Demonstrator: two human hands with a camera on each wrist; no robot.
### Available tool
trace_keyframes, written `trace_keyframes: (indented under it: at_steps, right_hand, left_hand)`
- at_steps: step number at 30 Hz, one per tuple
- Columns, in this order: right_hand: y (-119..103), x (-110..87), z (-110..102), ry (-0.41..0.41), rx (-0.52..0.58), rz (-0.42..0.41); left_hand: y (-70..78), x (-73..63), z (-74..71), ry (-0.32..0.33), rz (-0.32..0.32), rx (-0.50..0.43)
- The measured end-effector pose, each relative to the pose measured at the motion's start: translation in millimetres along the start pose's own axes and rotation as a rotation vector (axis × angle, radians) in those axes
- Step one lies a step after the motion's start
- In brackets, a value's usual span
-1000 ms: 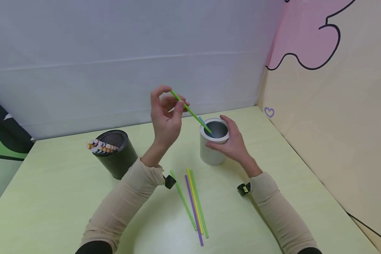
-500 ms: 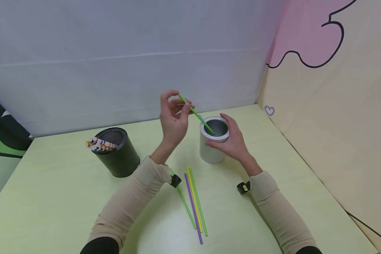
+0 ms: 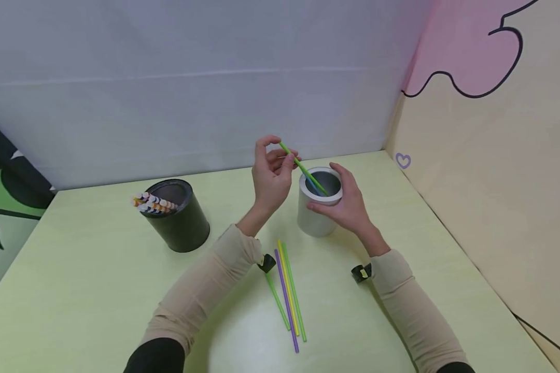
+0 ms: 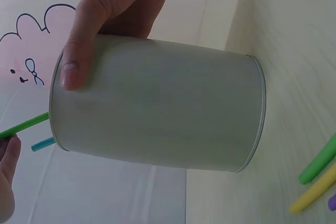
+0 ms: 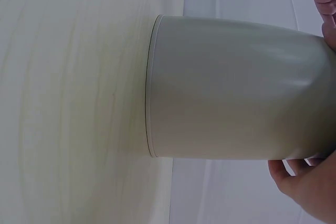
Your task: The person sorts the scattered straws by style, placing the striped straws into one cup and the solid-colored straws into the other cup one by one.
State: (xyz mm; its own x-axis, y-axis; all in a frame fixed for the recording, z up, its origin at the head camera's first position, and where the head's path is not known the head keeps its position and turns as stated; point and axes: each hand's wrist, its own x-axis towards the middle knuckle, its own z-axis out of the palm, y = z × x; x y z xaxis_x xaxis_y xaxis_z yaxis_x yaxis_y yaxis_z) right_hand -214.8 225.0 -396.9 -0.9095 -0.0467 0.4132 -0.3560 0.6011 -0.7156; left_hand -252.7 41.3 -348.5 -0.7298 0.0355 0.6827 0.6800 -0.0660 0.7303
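Near the back of the table, my left hand (image 3: 273,173) pinches a green straw (image 3: 303,168) by its upper part. The straw slants down to the right, its lower end inside the mouth of a white cylindrical container (image 3: 315,220). A blue straw (image 4: 43,144) leans in the same container, its tip poking past the rim in the left wrist view. My right hand (image 3: 347,204) grips the container around its upper part, thumb on the near side and fingers on the far right.
Several loose straws lie on the table: purple (image 3: 287,300), yellow (image 3: 288,290) and green (image 3: 295,295). To the left stands a black container (image 3: 184,228) with patterned straws (image 3: 155,203) leaning in it. A grey-white wall (image 3: 168,114) rises behind the table.
My left hand has moved right and slightly down, carrying the green straw's lower end deeper into the white container. The right hand keeps its grip on the container.
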Motion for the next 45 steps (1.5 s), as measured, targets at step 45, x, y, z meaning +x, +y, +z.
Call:
trace_keyframes:
  at_steps: [45]
  right_hand:
    - [0, -0.9, 0, 0.005, 0.014, -0.021]
  left_hand:
    - [-24.5, -25.0, -2.9, -0.026, -0.191, 0.205]
